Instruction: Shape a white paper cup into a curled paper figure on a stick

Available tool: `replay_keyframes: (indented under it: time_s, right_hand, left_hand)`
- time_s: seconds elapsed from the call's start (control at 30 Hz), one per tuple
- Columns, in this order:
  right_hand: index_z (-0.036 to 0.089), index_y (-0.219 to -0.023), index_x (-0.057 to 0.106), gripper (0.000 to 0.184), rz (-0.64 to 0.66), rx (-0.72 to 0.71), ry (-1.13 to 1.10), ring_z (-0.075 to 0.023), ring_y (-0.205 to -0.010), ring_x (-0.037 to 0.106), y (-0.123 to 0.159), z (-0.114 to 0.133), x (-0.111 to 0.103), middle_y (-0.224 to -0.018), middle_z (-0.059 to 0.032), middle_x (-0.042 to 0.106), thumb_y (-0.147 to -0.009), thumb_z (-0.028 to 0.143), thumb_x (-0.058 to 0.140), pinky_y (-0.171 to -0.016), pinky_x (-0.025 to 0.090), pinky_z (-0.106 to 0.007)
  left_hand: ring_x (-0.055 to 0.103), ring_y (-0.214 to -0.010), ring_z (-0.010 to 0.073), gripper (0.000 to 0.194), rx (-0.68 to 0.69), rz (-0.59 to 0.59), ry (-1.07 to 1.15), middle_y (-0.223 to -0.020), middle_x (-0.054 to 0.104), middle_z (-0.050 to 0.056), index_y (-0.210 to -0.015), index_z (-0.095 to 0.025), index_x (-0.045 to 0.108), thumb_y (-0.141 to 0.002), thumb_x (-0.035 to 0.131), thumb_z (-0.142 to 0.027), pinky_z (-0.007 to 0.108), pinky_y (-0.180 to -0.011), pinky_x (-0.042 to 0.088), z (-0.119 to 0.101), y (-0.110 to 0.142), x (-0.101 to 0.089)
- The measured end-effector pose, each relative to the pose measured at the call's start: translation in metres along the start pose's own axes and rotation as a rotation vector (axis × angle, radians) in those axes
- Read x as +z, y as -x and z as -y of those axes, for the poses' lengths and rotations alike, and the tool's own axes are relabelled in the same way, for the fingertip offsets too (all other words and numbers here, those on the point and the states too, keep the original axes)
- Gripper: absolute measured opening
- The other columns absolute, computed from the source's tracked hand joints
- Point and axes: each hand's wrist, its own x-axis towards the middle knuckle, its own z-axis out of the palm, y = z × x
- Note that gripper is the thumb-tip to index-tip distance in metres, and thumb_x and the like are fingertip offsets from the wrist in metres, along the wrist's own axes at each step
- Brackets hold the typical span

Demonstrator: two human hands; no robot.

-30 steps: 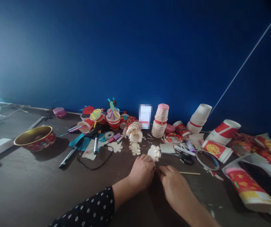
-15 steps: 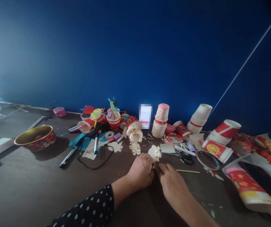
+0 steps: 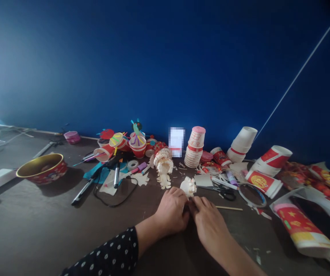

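My left hand point(image 3: 173, 211) is closed near the middle of the table, fingers curled in towards my right hand. My right hand point(image 3: 210, 217) sits close beside it, its fingers bent together and its fingertips near my left hand's. Whatever lies between the fingers is hidden. Just beyond both hands is a white cut-paper piece with a curled, fringed edge point(image 3: 188, 186). Farther back stands a tall strip of curled white paper pieces point(image 3: 163, 165), with a flat petal-shaped cutout at its foot.
Scissors point(image 3: 228, 194), a wooden stick point(image 3: 229, 208) and a tape roll point(image 3: 252, 194) lie to the right. Stacked paper cups point(image 3: 194, 155) stand behind. A glue gun point(image 3: 103, 170) with its cord and a gold-lined bowl point(image 3: 42, 174) are at left. A red cup point(image 3: 305, 230) lies front right.
My right hand has shifted slightly forward and closer to my left. The white bit that showed at my left fingertips is now covered.
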Motion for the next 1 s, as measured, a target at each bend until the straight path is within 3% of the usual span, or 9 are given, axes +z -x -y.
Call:
replay_keyframes:
  time_s: [0.2, 0.33, 0.53, 0.63, 0.83, 1.0]
  right_hand:
    - [0.017, -0.103, 0.065, 0.030, 0.035, 0.004, -0.016, -0.0213, -0.089, 0.051, 0.000, -0.002, -0.003, -0.097, -0.0081, 0.061, -0.087, 0.009, 0.041, -0.080, 0.037, -0.033]
    - [0.014, -0.105, 0.064, 0.034, 0.062, 0.003, -0.045, -0.0213, -0.090, 0.051, -0.001, -0.003, -0.005, -0.098, -0.0087, 0.061, -0.086, 0.006, 0.038, -0.081, 0.036, -0.032]
    - [0.017, -0.109, 0.061, 0.039, 0.065, -0.015, -0.193, -0.0192, -0.089, 0.054, 0.000, -0.010, -0.015, -0.095, -0.0067, 0.063, -0.084, 0.003, 0.035, -0.080, 0.037, -0.029]
    - [0.018, -0.100, 0.064, 0.037, 0.065, 0.002, -0.292, -0.0165, -0.088, 0.056, 0.001, -0.016, -0.020, -0.091, -0.0048, 0.065, -0.083, 0.003, 0.034, -0.081, 0.037, -0.025]
    - [0.021, -0.087, 0.067, 0.035, 0.117, -0.012, -0.240, -0.0164, -0.081, 0.057, 0.005, -0.021, -0.025, -0.083, -0.0034, 0.066, -0.082, 0.005, 0.036, -0.079, 0.036, -0.027]
    - [0.019, -0.093, 0.068, 0.036, 0.156, -0.034, -0.183, -0.0177, -0.085, 0.056, 0.008, -0.014, -0.029, -0.091, -0.0067, 0.065, -0.082, 0.005, 0.037, -0.078, 0.036, -0.027]
  left_hand:
    - [0.050, -0.086, 0.0216, 0.006, 0.030, 0.016, -0.069, -0.085, 0.059, 0.006, -0.079, -0.016, 0.054, -0.075, 0.050, -0.018, 0.034, -0.074, 0.041, 0.002, -0.001, -0.001]
    - [0.050, -0.085, 0.0214, 0.014, 0.023, 0.051, -0.121, -0.084, 0.060, 0.006, -0.075, -0.015, 0.055, -0.083, 0.043, -0.016, 0.035, -0.076, 0.041, 0.007, -0.006, 0.003]
    - [0.049, -0.084, 0.0216, 0.009, 0.071, 0.086, -0.131, -0.084, 0.059, 0.007, -0.077, -0.014, 0.055, -0.080, 0.047, -0.015, 0.036, -0.075, 0.041, 0.007, -0.007, 0.002]
    - [0.049, -0.085, 0.0217, 0.010, 0.094, 0.066, -0.136, -0.086, 0.058, 0.008, -0.080, -0.014, 0.055, -0.080, 0.045, -0.015, 0.037, -0.077, 0.040, 0.001, -0.004, 0.001]
    - [0.049, -0.086, 0.0228, 0.012, 0.093, 0.116, -0.167, -0.088, 0.059, 0.008, -0.080, -0.015, 0.055, -0.082, 0.044, -0.018, 0.038, -0.076, 0.040, -0.009, 0.001, 0.000]
    - [0.049, -0.086, 0.0224, 0.014, 0.052, 0.104, -0.140, -0.088, 0.060, 0.007, -0.082, -0.015, 0.055, -0.084, 0.042, -0.020, 0.036, -0.074, 0.040, -0.008, 0.002, 0.002]
